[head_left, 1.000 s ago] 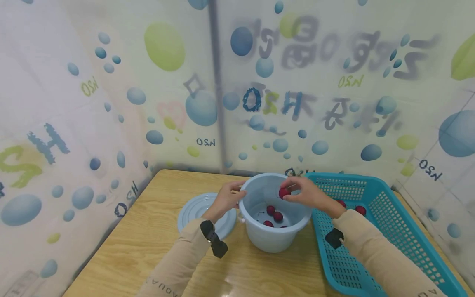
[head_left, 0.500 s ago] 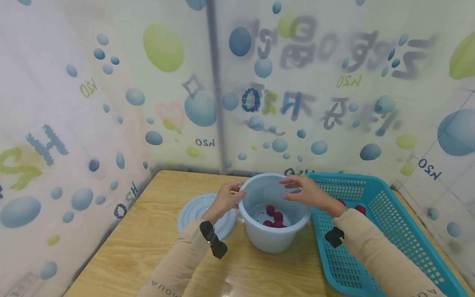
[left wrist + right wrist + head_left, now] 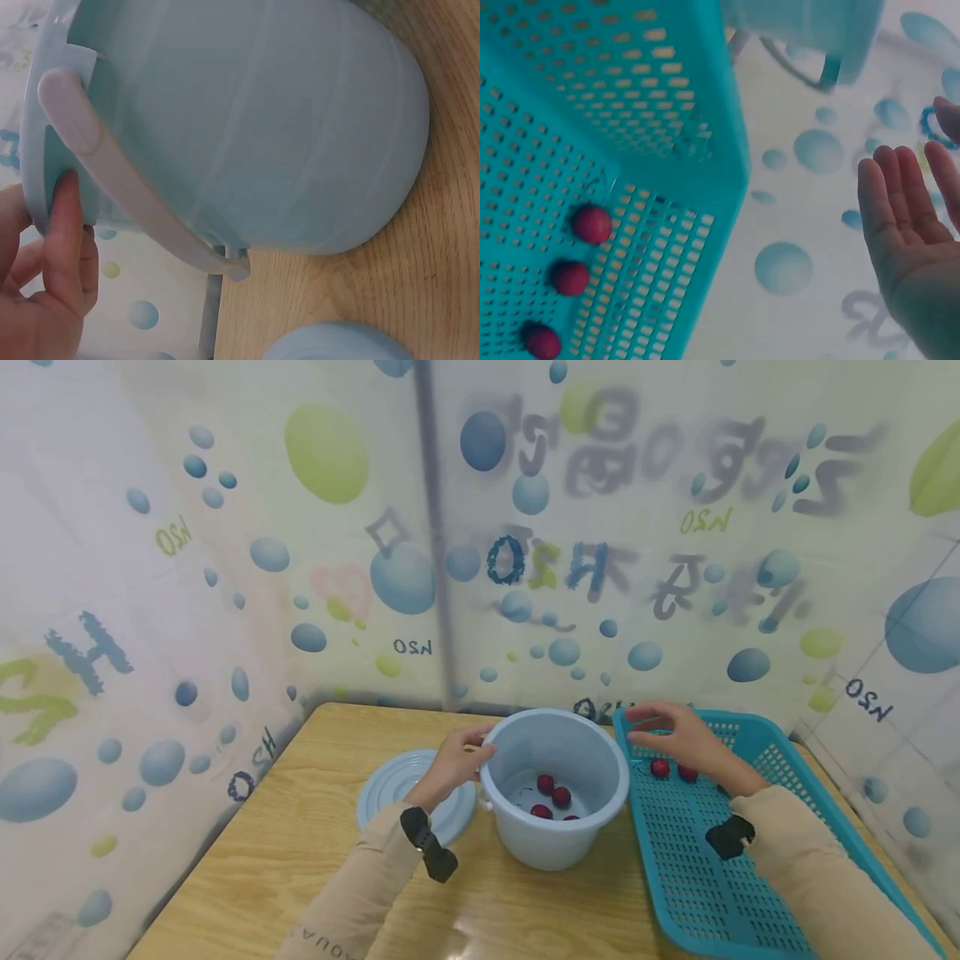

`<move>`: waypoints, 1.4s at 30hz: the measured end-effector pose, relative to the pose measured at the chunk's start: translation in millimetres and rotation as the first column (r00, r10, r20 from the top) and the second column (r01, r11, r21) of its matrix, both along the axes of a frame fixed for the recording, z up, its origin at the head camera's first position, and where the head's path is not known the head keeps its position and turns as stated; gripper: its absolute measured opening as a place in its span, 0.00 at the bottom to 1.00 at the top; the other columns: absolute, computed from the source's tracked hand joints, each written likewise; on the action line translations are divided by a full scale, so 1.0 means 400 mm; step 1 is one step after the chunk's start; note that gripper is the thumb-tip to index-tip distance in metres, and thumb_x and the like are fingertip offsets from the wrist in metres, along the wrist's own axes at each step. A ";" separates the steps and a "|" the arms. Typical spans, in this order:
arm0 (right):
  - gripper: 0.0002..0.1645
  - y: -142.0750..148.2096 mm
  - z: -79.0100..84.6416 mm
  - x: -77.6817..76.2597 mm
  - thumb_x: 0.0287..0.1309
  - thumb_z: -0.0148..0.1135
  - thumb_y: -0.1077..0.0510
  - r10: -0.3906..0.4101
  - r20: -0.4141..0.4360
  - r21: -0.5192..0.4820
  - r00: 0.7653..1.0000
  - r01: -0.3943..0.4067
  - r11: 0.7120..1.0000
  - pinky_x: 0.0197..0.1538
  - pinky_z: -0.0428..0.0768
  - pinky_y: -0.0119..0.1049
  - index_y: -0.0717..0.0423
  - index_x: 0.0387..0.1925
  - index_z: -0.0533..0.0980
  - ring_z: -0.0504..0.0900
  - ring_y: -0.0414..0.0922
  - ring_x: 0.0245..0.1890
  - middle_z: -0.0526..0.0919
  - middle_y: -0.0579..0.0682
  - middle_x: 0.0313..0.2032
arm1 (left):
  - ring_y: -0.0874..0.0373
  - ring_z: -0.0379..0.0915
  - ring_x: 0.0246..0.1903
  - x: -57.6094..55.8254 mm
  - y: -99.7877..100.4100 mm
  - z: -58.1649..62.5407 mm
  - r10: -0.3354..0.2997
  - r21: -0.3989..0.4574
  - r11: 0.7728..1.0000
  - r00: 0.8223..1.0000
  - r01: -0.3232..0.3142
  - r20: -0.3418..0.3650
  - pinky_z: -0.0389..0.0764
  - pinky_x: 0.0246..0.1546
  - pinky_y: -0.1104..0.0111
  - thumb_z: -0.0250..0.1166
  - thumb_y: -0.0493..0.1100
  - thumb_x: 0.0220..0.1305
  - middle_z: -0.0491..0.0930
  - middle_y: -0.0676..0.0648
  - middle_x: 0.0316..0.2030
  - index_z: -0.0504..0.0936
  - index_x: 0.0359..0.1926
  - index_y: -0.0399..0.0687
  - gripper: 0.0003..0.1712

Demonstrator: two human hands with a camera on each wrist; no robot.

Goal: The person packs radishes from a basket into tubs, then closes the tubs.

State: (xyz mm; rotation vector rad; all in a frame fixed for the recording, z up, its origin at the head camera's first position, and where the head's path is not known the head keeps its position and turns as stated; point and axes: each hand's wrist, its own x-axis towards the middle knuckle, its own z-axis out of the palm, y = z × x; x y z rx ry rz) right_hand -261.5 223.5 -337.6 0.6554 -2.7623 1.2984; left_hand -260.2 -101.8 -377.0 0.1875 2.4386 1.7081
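Observation:
My left hand (image 3: 458, 764) pinches the left rim of a light blue bucket (image 3: 550, 846), with a finger outside and below the lip in the left wrist view. Several dark red, plum-like fruits (image 3: 561, 797) lie at the bottom of the bucket. Over the back left part of a teal basket (image 3: 651, 877), my right hand (image 3: 678, 737) hovers with its fingers extended and nothing in them. Beneath it on the basket floor, red fruits lie in a row, one of them a fruit (image 3: 660, 767) near the left wall. In the right wrist view, three fruits (image 3: 591, 224) show in the basket.
A round light blue lid (image 3: 390, 785) lies on the wooden table (image 3: 315, 860) left of the bucket. The bucket's pale handle (image 3: 142, 202) hangs down its side. A patterned curtain (image 3: 360, 527) rises behind the table. Basket and bucket stand close together.
The right hand let go of a red fruit, which dropped into the bucket. It then moved right, away from the bucket to above the basket. The left hand stays on the rim.

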 end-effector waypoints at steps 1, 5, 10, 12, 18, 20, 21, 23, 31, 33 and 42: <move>0.27 0.014 -0.002 0.001 0.55 0.58 0.53 -0.010 -0.004 0.008 1.000 0.010 1.000 0.46 0.72 0.53 0.64 0.53 0.67 0.73 0.58 0.47 0.72 0.63 0.50 | 0.48 0.72 0.42 0.000 0.000 0.000 0.002 -0.001 1.000 1.000 -0.002 0.000 0.79 0.30 0.65 0.55 0.40 0.61 0.72 0.42 0.46 0.69 0.58 0.53 0.23; 0.25 0.067 -0.015 0.003 0.57 0.56 0.52 -0.062 -0.037 0.035 0.997 0.064 0.997 0.46 0.71 0.55 0.64 0.52 0.68 0.74 0.57 0.46 0.73 0.63 0.48 | 0.48 0.72 0.42 0.001 0.001 0.000 0.010 -0.002 1.000 1.000 -0.010 0.004 0.79 0.30 0.65 0.55 0.40 0.61 0.72 0.42 0.46 0.69 0.58 0.54 0.23; 0.25 0.124 -0.032 0.009 0.58 0.54 0.51 -0.144 -0.023 0.031 0.989 0.144 0.989 0.43 0.74 0.49 0.65 0.51 0.68 0.75 0.37 0.40 0.73 0.64 0.48 | 0.49 0.73 0.42 -0.003 0.001 -0.002 0.019 -0.004 1.000 1.000 -0.019 0.005 0.79 0.30 0.65 0.56 0.40 0.61 0.72 0.42 0.48 0.69 0.58 0.54 0.23; 0.27 0.144 -0.041 0.009 0.58 0.54 0.51 -0.166 -0.007 0.023 0.986 0.167 0.986 0.42 0.75 0.43 0.66 0.52 0.67 0.72 0.27 0.38 0.73 0.64 0.48 | 0.49 0.73 0.41 -0.004 0.000 -0.004 0.023 -0.004 1.000 1.000 -0.023 0.006 0.79 0.30 0.65 0.56 0.40 0.61 0.72 0.42 0.48 0.70 0.58 0.55 0.23; 0.29 0.204 -0.093 -0.010 0.59 0.52 0.48 -0.239 0.046 0.029 0.970 0.238 0.971 0.42 0.74 0.44 0.65 0.54 0.65 0.74 0.44 0.44 0.70 0.65 0.50 | 0.49 0.72 0.42 -0.005 -0.002 -0.006 0.021 0.003 1.000 1.000 -0.021 0.015 0.79 0.30 0.65 0.56 0.40 0.60 0.72 0.43 0.47 0.70 0.57 0.55 0.23; 0.31 0.257 -0.164 -0.056 0.56 0.53 0.43 -0.287 0.042 0.027 0.957 0.286 0.958 0.39 0.75 0.44 0.60 0.54 0.67 0.73 0.46 0.45 0.72 0.58 0.50 | 0.48 0.72 0.42 -0.005 -0.003 -0.005 0.019 0.006 1.000 1.000 -0.019 0.016 0.79 0.29 0.65 0.56 0.40 0.61 0.72 0.42 0.47 0.70 0.58 0.55 0.23; 0.32 0.290 -0.212 -0.090 0.55 0.54 0.41 -0.311 0.041 0.024 0.950 0.310 0.950 0.39 0.75 0.46 0.58 0.54 0.67 0.72 0.49 0.45 0.72 0.56 0.49 | 0.48 0.72 0.42 -0.006 -0.003 -0.005 0.017 0.007 1.000 1.000 -0.018 0.016 0.79 0.30 0.64 0.56 0.40 0.61 0.72 0.43 0.47 0.70 0.58 0.56 0.23; 0.34 0.361 -0.313 -0.156 0.52 0.53 0.37 -0.356 0.036 0.029 0.934 0.355 0.934 0.39 0.75 0.47 0.54 0.54 0.67 0.72 0.48 0.46 0.72 0.52 0.49 | 0.48 0.73 0.42 -0.007 -0.003 -0.005 0.020 0.010 1.000 1.000 -0.020 0.018 0.79 0.30 0.65 0.56 0.41 0.61 0.72 0.43 0.46 0.70 0.57 0.56 0.22; 0.41 0.434 -0.421 -0.168 0.53 0.49 0.35 -0.456 0.057 0.086 0.888 0.450 0.889 0.42 0.72 0.53 0.63 0.56 0.64 0.70 0.59 0.48 0.68 0.64 0.52 | 0.49 0.73 0.42 -0.006 0.000 -0.007 0.019 0.014 1.000 1.000 -0.019 0.016 0.79 0.30 0.64 0.56 0.41 0.61 0.71 0.43 0.47 0.70 0.58 0.56 0.22; 0.39 0.420 -0.414 -0.147 0.56 0.49 0.38 -0.489 0.074 0.098 0.869 0.482 0.871 0.42 0.73 0.53 0.66 0.55 0.64 0.72 0.61 0.46 0.68 0.67 0.52 | 0.49 0.72 0.42 -0.006 0.002 -0.008 0.020 0.011 1.000 1.000 -0.020 0.018 0.79 0.30 0.64 0.56 0.41 0.61 0.71 0.43 0.47 0.70 0.58 0.56 0.23; 0.26 0.319 -0.316 -0.054 0.57 0.51 0.60 -0.604 0.208 0.160 0.769 0.583 0.797 0.47 0.68 0.55 0.75 0.53 0.62 0.61 0.67 0.52 0.62 0.74 0.52 | 0.49 0.73 0.42 -0.003 0.005 -0.003 0.027 0.035 0.999 0.999 -0.028 0.020 0.79 0.29 0.64 0.55 0.40 0.61 0.72 0.43 0.45 0.71 0.57 0.55 0.21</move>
